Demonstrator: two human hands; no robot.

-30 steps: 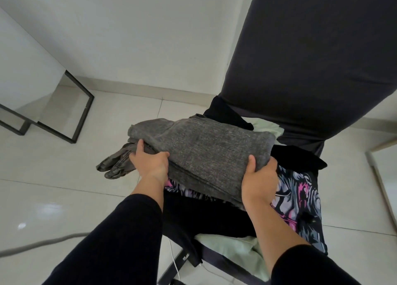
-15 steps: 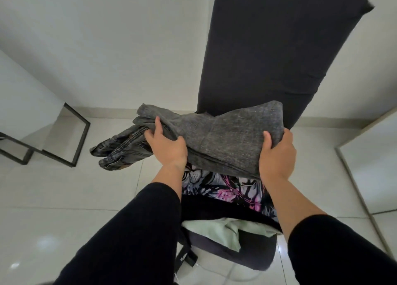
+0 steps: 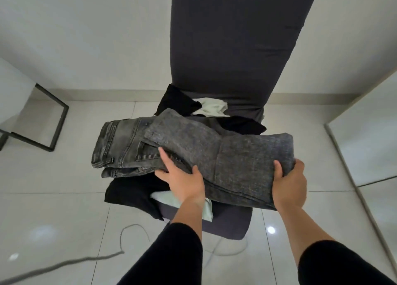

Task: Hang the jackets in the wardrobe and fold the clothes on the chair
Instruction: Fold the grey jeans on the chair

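Observation:
A folded pair of grey jeans [image 3: 225,156] lies across the pile on the dark chair [image 3: 232,48], waistband hanging off to the left. My left hand [image 3: 182,177] grips the near edge of the jeans at the middle. My right hand [image 3: 290,183] clasps the folded right end. Under the jeans lie black clothes [image 3: 133,192] and a pale green garment [image 3: 169,198]. More black cloth [image 3: 174,102] and a white piece [image 3: 212,107] sit against the chair back.
A black metal frame [image 3: 58,125] stands on the tiled floor at the left. Grey cables [image 3: 129,237] trail over the floor in front of the chair. A mirrored door [image 3: 369,145] with a metal rail borders the right side.
The jeans have come down from mid-air onto the chair pile, both hands still holding them. The patterned garment seen earlier is now hidden beneath them.

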